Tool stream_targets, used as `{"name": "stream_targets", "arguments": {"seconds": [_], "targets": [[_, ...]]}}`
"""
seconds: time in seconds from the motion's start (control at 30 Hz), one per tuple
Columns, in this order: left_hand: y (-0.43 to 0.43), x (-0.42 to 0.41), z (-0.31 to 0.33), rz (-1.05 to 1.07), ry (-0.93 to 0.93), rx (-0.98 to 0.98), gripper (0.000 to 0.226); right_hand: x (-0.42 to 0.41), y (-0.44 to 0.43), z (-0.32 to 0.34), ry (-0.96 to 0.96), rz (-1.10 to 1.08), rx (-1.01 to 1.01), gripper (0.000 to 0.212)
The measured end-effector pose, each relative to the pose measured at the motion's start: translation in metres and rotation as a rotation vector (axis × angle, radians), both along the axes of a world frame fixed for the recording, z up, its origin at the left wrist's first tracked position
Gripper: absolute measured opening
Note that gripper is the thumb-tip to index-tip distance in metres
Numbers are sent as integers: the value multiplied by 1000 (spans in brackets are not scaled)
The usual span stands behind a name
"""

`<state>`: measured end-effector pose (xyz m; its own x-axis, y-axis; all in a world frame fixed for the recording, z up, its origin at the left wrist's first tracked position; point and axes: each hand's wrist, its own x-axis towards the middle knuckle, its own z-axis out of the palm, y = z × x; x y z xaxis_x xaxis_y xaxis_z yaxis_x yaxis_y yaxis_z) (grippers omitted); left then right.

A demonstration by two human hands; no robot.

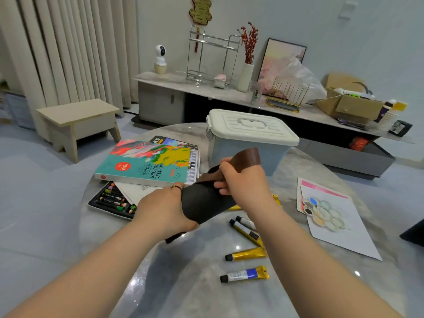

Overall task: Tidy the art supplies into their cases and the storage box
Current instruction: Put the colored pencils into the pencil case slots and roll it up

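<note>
Above the round marble table (pixel 183 271) both hands hold a black roll-up case (pixel 204 203). My left hand (pixel 164 208) grips its rolled body from the left. My right hand (pixel 243 180) pinches its brown leather flap (pixel 249 157) at the top. Several paint tubes lie loose at the front right: a blue one (pixel 245 274), a gold one (pixel 246 254) and two dark ones (pixel 246 228). A teal acrylic colours box (pixel 146 166) lies on the left over an open tray of oil pastels (pixel 112 198). The lidded storage box (pixel 250 136) stands behind.
A sheet of paper with a paint palette (pixel 325 212) lies at the right of the table. A dark object (pixel 415 232) pokes in at the right edge. A wooden stool (pixel 78 125) stands on the floor to the left, a low cluttered cabinet (pixel 206 92) behind.
</note>
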<state>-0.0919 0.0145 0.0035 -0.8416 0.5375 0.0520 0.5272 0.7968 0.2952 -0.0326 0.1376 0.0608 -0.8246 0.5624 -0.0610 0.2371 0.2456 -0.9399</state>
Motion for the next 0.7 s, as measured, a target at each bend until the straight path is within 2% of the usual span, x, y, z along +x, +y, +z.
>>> {"name": "stream_targets", "arguments": {"seconds": [0.13, 0.17, 0.27, 0.37, 0.53, 0.6, 0.7], "targets": [[-11, 18, 14, 124, -60, 124, 69, 44, -12, 19, 199, 9, -41, 27], [-12, 22, 16, 150, -75, 146, 69, 49, -14, 22, 260, 19, -152, 26], [-13, 33, 18, 179, -96, 166, 68, 57, -17, 33, 448, 96, -673, 22], [-10, 44, 13, 167, -125, 151, 66, 58, -15, 39, 530, 42, -882, 17], [-12, 50, -5, 202, -240, 222, 66, 72, 0, 33, 569, -173, -847, 12], [-12, 43, -8, 251, -307, 328, 66, 82, 14, 28, 574, -251, -830, 12], [-8, 36, -8, 304, -415, 582, 54, 96, 28, 13, 411, -321, -842, 18]]}}
